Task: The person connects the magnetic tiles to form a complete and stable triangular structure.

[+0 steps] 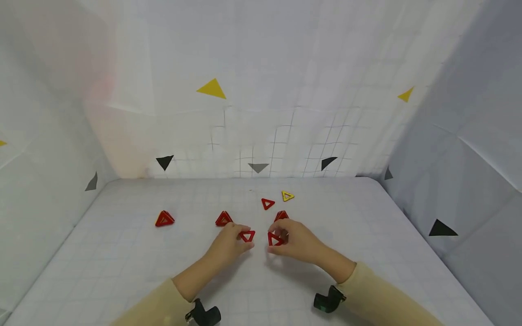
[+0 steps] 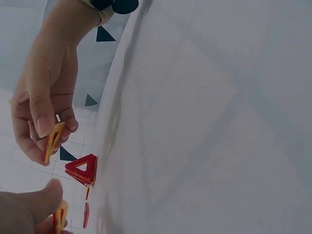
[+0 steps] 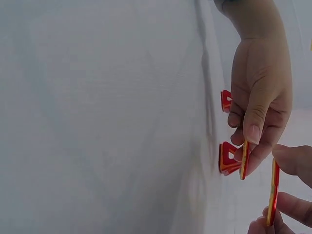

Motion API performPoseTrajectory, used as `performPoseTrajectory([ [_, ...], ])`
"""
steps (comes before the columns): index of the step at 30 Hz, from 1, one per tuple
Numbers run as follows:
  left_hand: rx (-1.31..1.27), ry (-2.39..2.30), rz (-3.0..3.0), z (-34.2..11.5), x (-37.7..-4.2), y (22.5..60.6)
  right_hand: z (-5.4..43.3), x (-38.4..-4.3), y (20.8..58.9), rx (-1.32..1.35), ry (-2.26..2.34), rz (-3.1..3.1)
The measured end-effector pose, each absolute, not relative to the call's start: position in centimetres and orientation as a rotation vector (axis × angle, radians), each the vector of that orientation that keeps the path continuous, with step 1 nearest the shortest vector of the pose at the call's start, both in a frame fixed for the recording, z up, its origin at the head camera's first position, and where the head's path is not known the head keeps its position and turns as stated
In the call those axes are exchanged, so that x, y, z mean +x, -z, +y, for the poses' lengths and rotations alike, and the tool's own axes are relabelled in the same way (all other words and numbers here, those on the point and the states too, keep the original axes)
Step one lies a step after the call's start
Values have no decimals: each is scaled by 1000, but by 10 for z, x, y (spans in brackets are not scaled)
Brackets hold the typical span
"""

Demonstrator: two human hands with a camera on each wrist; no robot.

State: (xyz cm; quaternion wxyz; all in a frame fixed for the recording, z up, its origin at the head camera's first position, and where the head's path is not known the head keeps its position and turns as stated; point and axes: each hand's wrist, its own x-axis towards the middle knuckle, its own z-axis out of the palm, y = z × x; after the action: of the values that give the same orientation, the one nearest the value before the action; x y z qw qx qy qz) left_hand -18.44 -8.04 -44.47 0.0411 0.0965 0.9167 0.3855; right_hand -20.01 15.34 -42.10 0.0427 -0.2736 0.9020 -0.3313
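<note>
My left hand [image 1: 229,242] pinches a red triangular frame tile [image 1: 247,236] between thumb and fingers. Facing it across a small gap, my right hand [image 1: 299,240] pinches another red triangular frame tile [image 1: 274,239]. Seen edge-on in the right wrist view, the left hand's tile [image 3: 244,161] and the right hand's tile [image 3: 273,192] show red and yellow sides. Just behind the left hand stands a small red pyramid [image 1: 223,218] of such tiles. A second red pyramid [image 1: 281,214] is behind the right hand, partly covered by it.
A third red pyramid [image 1: 165,218] stands farther left on the white table [image 1: 134,271]. Toward the back lie a loose red triangle [image 1: 267,203] and a yellow triangle [image 1: 287,195]. White walls with yellow and black triangle marks [image 1: 165,162] enclose the table's back and sides.
</note>
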Motion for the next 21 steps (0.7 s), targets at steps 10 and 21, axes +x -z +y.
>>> performPoseTrajectory([
  [10,419,-1187,2744,-99,-179,453,134,-210,432,-823,883,2712],
  [21,456,-1173,2715,-102,-180,455,124,-213,434,-776,830,2635],
])
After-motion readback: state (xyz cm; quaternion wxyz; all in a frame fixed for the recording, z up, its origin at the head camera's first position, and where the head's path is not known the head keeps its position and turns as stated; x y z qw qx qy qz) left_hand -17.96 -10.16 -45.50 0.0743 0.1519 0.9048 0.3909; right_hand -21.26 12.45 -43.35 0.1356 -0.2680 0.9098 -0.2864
